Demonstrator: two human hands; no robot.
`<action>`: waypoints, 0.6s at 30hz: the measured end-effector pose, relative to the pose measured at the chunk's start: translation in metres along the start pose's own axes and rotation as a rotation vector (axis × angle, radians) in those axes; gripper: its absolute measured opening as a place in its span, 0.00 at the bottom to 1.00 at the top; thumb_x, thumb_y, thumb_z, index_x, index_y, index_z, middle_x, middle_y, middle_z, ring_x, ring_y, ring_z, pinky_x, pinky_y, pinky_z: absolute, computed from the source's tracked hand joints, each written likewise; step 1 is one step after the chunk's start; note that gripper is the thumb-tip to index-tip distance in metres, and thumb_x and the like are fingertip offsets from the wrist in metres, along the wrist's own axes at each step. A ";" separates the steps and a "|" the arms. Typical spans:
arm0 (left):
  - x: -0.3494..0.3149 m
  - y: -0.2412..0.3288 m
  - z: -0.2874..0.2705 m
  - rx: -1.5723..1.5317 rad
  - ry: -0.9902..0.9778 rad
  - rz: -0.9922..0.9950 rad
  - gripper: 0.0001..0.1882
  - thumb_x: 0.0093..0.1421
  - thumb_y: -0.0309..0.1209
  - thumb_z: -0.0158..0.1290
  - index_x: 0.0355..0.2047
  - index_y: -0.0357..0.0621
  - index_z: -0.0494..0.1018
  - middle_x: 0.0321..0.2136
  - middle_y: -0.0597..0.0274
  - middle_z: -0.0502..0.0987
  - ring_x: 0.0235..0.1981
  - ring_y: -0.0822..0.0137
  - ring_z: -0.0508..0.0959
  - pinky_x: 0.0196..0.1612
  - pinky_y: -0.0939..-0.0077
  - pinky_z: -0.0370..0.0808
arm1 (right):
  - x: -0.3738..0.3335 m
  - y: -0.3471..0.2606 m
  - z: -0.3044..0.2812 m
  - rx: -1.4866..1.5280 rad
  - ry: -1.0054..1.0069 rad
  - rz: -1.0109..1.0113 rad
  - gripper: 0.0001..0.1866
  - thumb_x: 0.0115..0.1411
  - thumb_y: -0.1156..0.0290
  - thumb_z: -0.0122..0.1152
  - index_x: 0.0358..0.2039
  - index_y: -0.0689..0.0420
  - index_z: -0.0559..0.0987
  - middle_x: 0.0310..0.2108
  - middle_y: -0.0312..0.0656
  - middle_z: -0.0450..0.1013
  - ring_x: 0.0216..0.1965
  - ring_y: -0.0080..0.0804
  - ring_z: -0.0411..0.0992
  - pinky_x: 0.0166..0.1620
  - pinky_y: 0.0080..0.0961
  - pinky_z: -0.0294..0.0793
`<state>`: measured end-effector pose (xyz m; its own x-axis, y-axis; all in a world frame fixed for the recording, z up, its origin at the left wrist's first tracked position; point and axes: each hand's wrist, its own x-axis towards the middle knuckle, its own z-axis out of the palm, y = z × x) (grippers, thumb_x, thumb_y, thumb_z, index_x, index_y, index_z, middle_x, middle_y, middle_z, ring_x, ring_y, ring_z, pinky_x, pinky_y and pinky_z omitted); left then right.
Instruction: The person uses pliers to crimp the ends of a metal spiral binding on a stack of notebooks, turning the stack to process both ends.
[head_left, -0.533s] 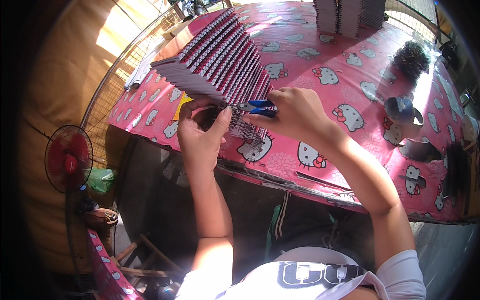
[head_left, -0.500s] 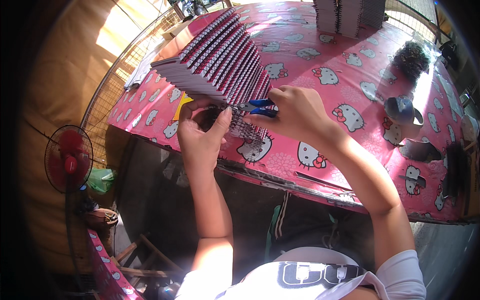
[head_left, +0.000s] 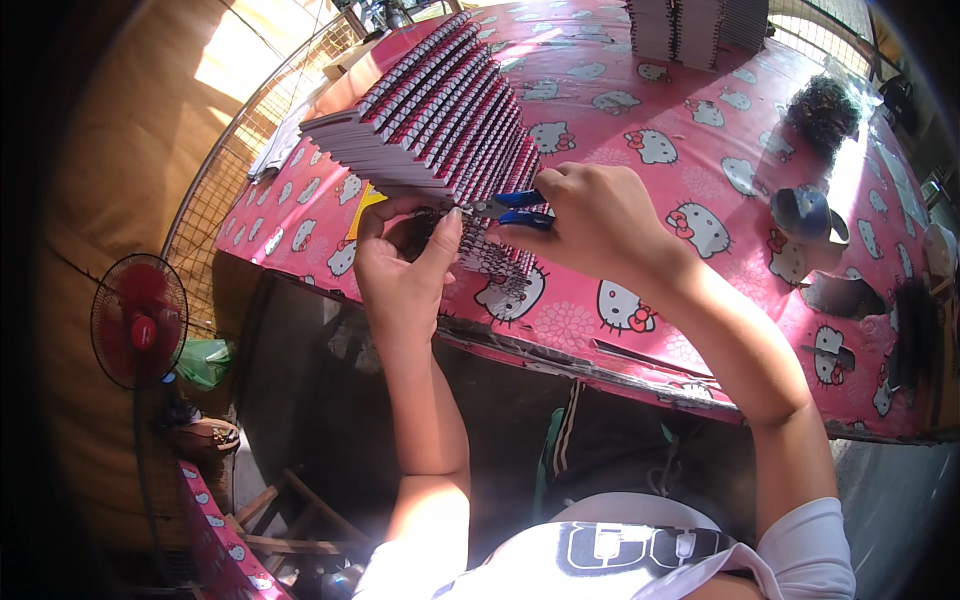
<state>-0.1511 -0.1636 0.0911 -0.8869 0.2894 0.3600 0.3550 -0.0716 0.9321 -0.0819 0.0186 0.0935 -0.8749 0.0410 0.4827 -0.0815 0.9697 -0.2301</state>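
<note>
A tall, slanting pile of spiral-bound notebooks [head_left: 415,110] stands on the table, its coiled spines facing right. Pinched at the near bottom corner of the pile, a notebook's edge is between the thumb and fingers of my left hand [head_left: 405,260]; those fingers are partly hidden behind it. My right hand [head_left: 600,215] is closed round a pair of blue-handled pliers [head_left: 522,208]. The plier jaws point left and meet the coil end beside my left thumb. Whether the jaws are open or closed on the wire is too small to tell. Loose-looking wire coils show just below the jaws.
The table [head_left: 640,270] has a pink cartoon-print cover. Further stacks of notebooks [head_left: 675,35] stand at its far edge. At the right are a heap of dark wire scraps [head_left: 822,112] and a roll of tape [head_left: 800,215]. A red fan [head_left: 140,320] stands at the left.
The pliers and my right hand have shifted very slightly left at the coil. My left hand keeps its hold in the same place.
</note>
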 end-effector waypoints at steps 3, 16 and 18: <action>0.000 -0.004 -0.004 -0.023 0.019 -0.011 0.17 0.55 0.27 0.63 0.41 0.39 0.68 0.27 0.61 0.78 0.20 0.80 0.73 0.17 0.88 0.68 | 0.003 -0.005 -0.008 0.024 -0.225 0.097 0.31 0.51 0.38 0.62 0.26 0.61 0.79 0.22 0.44 0.75 0.26 0.42 0.76 0.29 0.34 0.75; -0.002 -0.010 -0.008 0.018 0.027 -0.096 0.20 0.53 0.28 0.66 0.42 0.40 0.68 0.28 0.61 0.78 0.22 0.80 0.74 0.17 0.88 0.67 | -0.007 0.002 0.008 0.053 -0.170 0.112 0.32 0.52 0.39 0.61 0.23 0.62 0.78 0.21 0.46 0.75 0.26 0.44 0.77 0.30 0.38 0.75; -0.003 -0.010 -0.006 0.010 0.035 -0.129 0.20 0.53 0.28 0.66 0.42 0.40 0.68 0.28 0.61 0.78 0.23 0.80 0.74 0.18 0.88 0.68 | -0.015 0.011 0.009 0.049 -0.025 0.075 0.32 0.51 0.38 0.62 0.22 0.61 0.77 0.19 0.45 0.74 0.24 0.44 0.76 0.28 0.38 0.74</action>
<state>-0.1536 -0.1697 0.0804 -0.9349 0.2624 0.2389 0.2406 -0.0264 0.9703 -0.0745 0.0266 0.0758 -0.8908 0.1068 0.4416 -0.0377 0.9512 -0.3062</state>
